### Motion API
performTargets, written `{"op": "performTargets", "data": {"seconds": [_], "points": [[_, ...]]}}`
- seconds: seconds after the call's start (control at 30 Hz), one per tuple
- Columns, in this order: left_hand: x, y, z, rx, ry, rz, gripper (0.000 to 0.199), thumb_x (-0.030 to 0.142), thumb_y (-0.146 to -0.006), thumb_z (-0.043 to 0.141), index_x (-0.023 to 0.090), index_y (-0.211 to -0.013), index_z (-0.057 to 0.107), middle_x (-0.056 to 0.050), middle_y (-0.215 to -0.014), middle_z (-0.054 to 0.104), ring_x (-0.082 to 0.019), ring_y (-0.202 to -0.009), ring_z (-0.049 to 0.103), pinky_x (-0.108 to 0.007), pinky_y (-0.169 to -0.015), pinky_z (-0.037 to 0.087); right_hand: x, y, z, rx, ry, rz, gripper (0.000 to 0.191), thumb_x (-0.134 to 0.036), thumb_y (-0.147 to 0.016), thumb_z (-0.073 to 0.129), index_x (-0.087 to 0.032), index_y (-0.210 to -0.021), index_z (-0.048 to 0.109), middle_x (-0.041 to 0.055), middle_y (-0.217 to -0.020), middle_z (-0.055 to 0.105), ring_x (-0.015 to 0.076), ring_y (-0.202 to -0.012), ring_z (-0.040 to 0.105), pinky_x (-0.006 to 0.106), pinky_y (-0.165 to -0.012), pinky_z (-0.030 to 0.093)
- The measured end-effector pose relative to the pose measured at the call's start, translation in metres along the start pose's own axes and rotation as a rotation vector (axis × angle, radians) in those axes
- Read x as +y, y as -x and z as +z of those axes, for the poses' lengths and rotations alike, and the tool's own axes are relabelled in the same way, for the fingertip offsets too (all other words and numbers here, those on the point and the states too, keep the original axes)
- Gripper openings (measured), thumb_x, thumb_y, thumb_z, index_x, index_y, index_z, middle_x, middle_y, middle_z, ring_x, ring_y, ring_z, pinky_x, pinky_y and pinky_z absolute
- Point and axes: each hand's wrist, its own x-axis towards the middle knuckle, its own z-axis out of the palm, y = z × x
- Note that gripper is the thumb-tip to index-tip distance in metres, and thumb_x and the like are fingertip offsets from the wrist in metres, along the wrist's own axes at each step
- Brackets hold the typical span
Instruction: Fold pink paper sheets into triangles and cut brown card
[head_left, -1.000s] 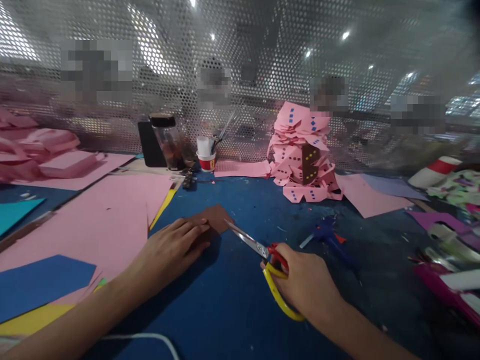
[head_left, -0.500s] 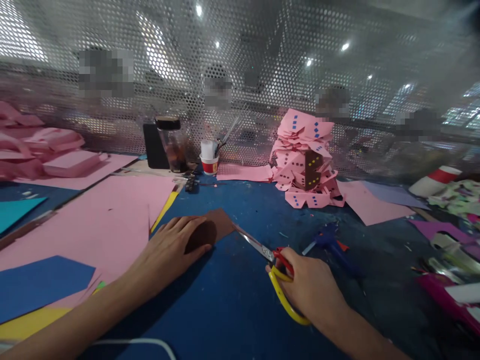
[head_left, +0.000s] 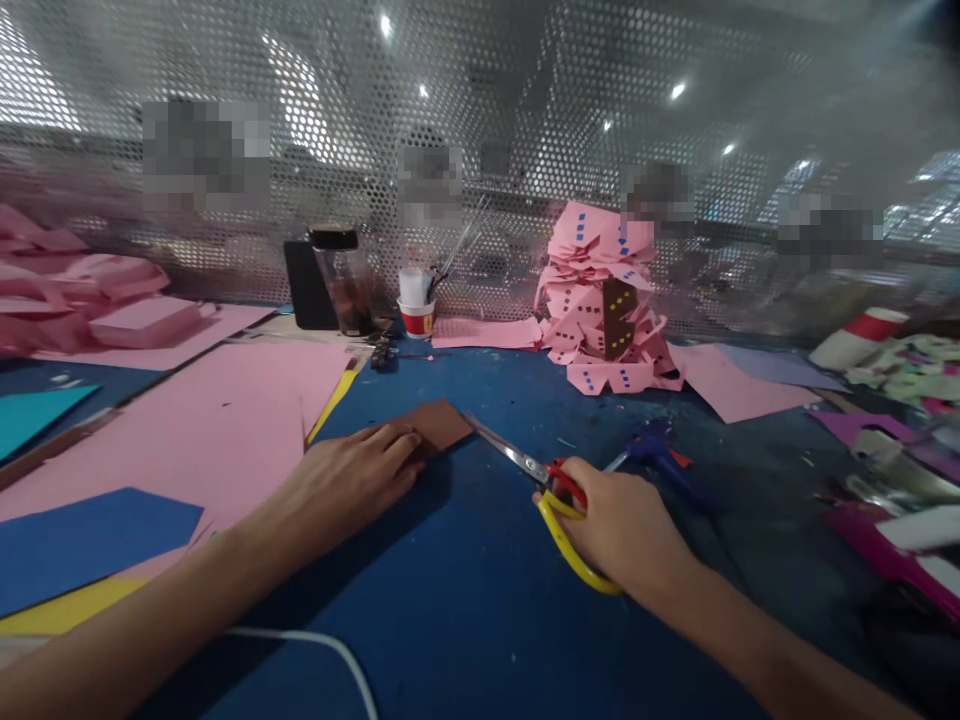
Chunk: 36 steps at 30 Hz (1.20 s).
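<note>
A piece of brown paper (head_left: 444, 425) lies over the blue table (head_left: 480, 600), in front of me. My left hand (head_left: 364, 480) is closed on its left part, fingers curled over the paper. In my right hand (head_left: 619, 520) are scissors (head_left: 566, 545) with one red and one yellow handle loop. Their blades point up and left, with the tips beside the right corner of the brown paper. The blades look nearly closed.
Behind stands a stack of folded pink paper (head_left: 581, 315). A blue glue gun (head_left: 664, 460) lies right of the scissors. Pink sheets (head_left: 217, 420) cover the left side. A jar (head_left: 345, 285) and a paper cup (head_left: 416, 312) stand at the back.
My left fingers have curled down over the brown paper, which now lies flatter. The scissors stay near its right corner. The view has shifted slightly.
</note>
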Motion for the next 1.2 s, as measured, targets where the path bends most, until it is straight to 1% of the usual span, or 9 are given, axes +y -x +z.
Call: {"op": "performTargets", "data": {"seconds": [0.1, 0.27, 0.4, 0.5, 0.6, 0.67, 0.83, 1.0, 1.2], "points": [[0.006, 0.000, -0.006, -0.049, -0.100, 0.028, 0.026, 0.031, -0.099, 0.038, 0.020, -0.100, 0.062, -0.009, -0.093, 0.069, -0.024, -0.088, 0.069, -0.034, -0.074, 0.054, -0.004, 0.001, -0.002, -0.003, 0.016, -0.016, 0.027, -0.051, -0.088, 0.056, -0.025, -0.087, 0.063, 0.0002, -0.064, 0.069, 0.0188, -0.056, 0.065, 0.029, -0.052, 0.026], [0.014, 0.002, -0.018, -0.035, -0.236, 0.077, 0.028, 0.027, -0.101, 0.035, 0.018, -0.098, 0.062, -0.007, -0.086, 0.068, -0.020, -0.080, 0.067, -0.030, -0.068, 0.051, -0.008, 0.004, -0.008, 0.034, 0.009, -0.017, 0.027, -0.051, -0.088, 0.057, -0.024, -0.088, 0.064, 0.0010, -0.066, 0.070, 0.0185, -0.059, 0.065, 0.028, -0.052, 0.027], [0.016, 0.004, -0.025, 0.155, -0.284, 0.073, 0.030, 0.027, -0.102, 0.034, 0.018, -0.099, 0.063, -0.006, -0.091, 0.071, -0.021, -0.086, 0.069, -0.031, -0.073, 0.052, -0.007, 0.004, -0.014, 0.076, 0.006, 0.004, 0.029, -0.052, -0.089, 0.055, -0.024, -0.086, 0.062, 0.0015, -0.067, 0.070, 0.0195, -0.059, 0.065, 0.028, -0.052, 0.026], [0.017, 0.004, -0.030, 0.349, -0.263, 0.047, 0.023, 0.025, -0.099, 0.041, 0.020, -0.101, 0.064, -0.007, -0.106, 0.072, -0.024, -0.101, 0.068, -0.038, -0.090, 0.053, -0.006, 0.003, -0.017, 0.100, 0.018, 0.009, 0.031, -0.053, -0.090, 0.053, -0.024, -0.086, 0.062, 0.0018, -0.065, 0.068, 0.0201, -0.059, 0.065, 0.028, -0.053, 0.025], [0.017, 0.003, -0.035, 0.446, -0.245, 0.045, 0.018, 0.024, -0.097, 0.045, 0.020, -0.105, 0.062, -0.007, -0.113, 0.071, -0.024, -0.115, 0.063, -0.041, -0.105, 0.046, -0.005, 0.002, -0.018, 0.108, 0.036, 0.017, 0.029, -0.052, -0.089, 0.054, -0.024, -0.087, 0.062, 0.0026, -0.065, 0.068, 0.0209, -0.059, 0.065, 0.029, -0.053, 0.024], [0.017, 0.003, -0.038, 0.470, -0.233, 0.014, 0.017, 0.025, -0.097, 0.046, 0.020, -0.104, 0.060, -0.007, -0.110, 0.071, -0.024, -0.112, 0.064, -0.040, -0.104, 0.046, -0.005, 0.001, -0.018, 0.114, 0.046, 0.024, 0.027, -0.050, -0.089, 0.055, -0.024, -0.087, 0.062, 0.0030, -0.065, 0.069, 0.0217, -0.060, 0.066, 0.029, -0.053, 0.023], [0.012, 0.001, -0.037, 0.484, -0.141, -0.143, 0.017, 0.028, -0.094, 0.049, 0.021, -0.105, 0.061, -0.006, -0.094, 0.069, -0.024, -0.088, 0.067, -0.036, -0.080, 0.052, -0.004, 0.000, -0.017, 0.109, 0.046, 0.025, 0.030, -0.052, -0.089, 0.053, -0.024, -0.087, 0.062, 0.0033, -0.066, 0.069, 0.0221, -0.060, 0.066, 0.029, -0.053, 0.022], [0.007, -0.001, -0.032, 0.565, -0.095, -0.079, 0.022, 0.027, -0.095, 0.049, 0.022, -0.111, 0.063, -0.005, -0.096, 0.071, -0.024, -0.092, 0.067, -0.035, -0.085, 0.051, -0.003, -0.001, -0.017, 0.102, 0.041, 0.023, 0.030, -0.052, -0.089, 0.052, -0.024, -0.087, 0.061, 0.0032, -0.066, 0.069, 0.0223, -0.060, 0.066, 0.028, -0.053, 0.021], [0.006, -0.002, -0.030, 0.631, 0.021, -0.107, 0.026, 0.023, -0.093, 0.053, 0.023, -0.118, 0.061, -0.003, -0.110, 0.071, -0.020, -0.096, 0.068, -0.030, -0.087, 0.052, 0.001, -0.004, -0.017, 0.082, 0.072, 0.027, 0.032, -0.055, -0.089, 0.052, -0.024, -0.089, 0.061, 0.0043, -0.070, 0.071, 0.0234, -0.062, 0.067, 0.029, -0.053, 0.021]]}}
